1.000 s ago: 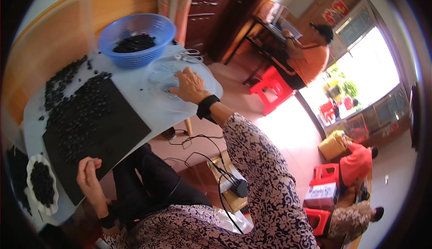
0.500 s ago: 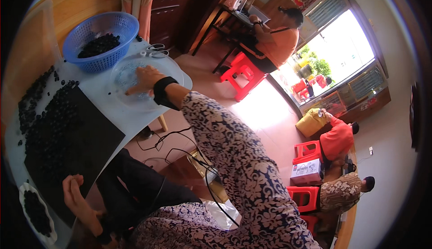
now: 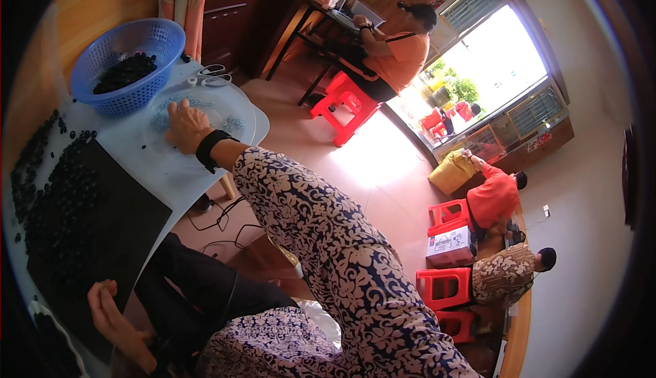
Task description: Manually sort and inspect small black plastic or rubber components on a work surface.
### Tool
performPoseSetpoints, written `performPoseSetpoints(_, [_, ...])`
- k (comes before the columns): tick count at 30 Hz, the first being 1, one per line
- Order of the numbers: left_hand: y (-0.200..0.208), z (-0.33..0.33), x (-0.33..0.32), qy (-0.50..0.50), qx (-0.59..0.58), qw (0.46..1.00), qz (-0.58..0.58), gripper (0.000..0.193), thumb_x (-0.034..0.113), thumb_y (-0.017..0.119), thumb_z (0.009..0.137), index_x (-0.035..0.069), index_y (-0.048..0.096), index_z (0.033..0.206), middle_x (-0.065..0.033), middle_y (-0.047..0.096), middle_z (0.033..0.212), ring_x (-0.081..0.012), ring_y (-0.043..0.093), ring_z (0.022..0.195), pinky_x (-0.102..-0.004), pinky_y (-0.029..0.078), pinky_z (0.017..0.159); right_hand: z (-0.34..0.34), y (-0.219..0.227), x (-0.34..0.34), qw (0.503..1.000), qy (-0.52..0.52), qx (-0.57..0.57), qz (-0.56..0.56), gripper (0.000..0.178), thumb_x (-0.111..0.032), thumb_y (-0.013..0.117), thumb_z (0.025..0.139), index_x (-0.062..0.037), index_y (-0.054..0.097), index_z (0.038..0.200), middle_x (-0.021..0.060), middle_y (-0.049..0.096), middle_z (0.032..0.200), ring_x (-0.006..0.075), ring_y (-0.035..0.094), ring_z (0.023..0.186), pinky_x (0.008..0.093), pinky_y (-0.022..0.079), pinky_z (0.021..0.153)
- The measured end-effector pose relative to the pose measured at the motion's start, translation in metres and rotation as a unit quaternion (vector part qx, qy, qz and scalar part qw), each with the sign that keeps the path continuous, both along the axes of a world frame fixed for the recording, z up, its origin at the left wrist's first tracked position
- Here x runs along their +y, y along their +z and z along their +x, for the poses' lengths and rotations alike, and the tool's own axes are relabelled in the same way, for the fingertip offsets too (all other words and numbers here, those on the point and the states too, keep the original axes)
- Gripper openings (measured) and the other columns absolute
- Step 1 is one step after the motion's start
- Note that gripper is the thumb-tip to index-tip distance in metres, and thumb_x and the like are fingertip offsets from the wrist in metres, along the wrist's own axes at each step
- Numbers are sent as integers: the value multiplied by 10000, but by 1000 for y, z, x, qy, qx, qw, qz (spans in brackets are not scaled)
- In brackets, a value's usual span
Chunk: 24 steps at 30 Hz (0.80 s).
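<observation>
My right hand [image 3: 187,128] reaches over a round translucent dish [image 3: 156,147] on the white table, its fingers bent down and apart among tiny bluish clear beads [image 3: 234,125]. I see nothing held in it. At the near left, my left hand [image 3: 113,318] rests by the edge of a black mat [image 3: 130,197], fingers loosely stretched and slightly curled, with nothing visible in them. Many small dark oval beads [image 3: 65,204] are heaped on the mat's left part and spill onto the table. More dark beads [image 3: 126,72] lie in a blue plastic basket [image 3: 130,100] behind the dish.
A white cable [image 3: 210,77] lies behind the dish. A white-rimmed tray [image 3: 68,340] is cut off at the near left. Black cords [image 3: 225,219] hang beside the table. A person in orange [image 3: 400,57] works at another table; two others sit by red stools [image 3: 447,289] at right.
My right hand has drawn back a little on the dish, and its spread fingers have bent more. The whole view has shifted, with things now further left. The left hand stays at the mat's edge.
</observation>
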<state>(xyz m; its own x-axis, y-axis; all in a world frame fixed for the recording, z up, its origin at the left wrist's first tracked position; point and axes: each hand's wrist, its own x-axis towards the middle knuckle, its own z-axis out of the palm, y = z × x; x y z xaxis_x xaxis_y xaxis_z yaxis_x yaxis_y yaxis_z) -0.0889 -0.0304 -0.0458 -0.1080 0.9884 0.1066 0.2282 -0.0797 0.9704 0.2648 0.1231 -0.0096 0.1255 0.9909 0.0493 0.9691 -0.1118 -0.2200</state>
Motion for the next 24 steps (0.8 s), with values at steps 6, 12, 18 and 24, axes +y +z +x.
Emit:
performPoseSetpoints(6, [4, -2, 0, -19, 7, 1000, -5, 219, 105, 458, 1018, -51, 604, 1071, -98, 630, 997, -174, 600, 938, -296, 469, 889, -6, -7, 2, 999, 26, -2, 47, 314, -92, 561, 852, 69, 486, 1111, 296, 572, 1041, 440, 643, 933, 481, 527, 788])
performPoseSetpoints(12, [3, -1, -1, -14, 17, 1000, -2, 218, 109, 464, 1016, -47, 600, 1084, -102, 634, 989, -176, 600, 943, -296, 465, 897, -7, 2, 1, 998, 60, -20, 20, 238, -38, 533, 870, 78, 489, 1073, 284, 631, 947, 435, 653, 901, 484, 529, 767])
performPoseSetpoints(18, [6, 10, 3, -36, -4, 999, 11, 195, 88, 468, 1001, -44, 600, 1057, -104, 638, 977, -174, 608, 927, -297, 475, 881, 75, -53, 27, 974, 56, -173, 134, 245, -118, 530, 880, 54, 592, 1043, 276, 637, 994, 364, 651, 878, 452, 510, 714])
performPoseSetpoints(24, [25, 21, -1, -17, -1, 999, 32, 127, 36, 515, 952, -36, 619, 945, -93, 666, 899, -180, 648, 864, -287, 506, 791, 137, -47, 17, 674, 206, -632, 322, 277, -214, 567, 835, 8, 611, 995, 168, 605, 946, 317, 580, 908, 437, 482, 850])
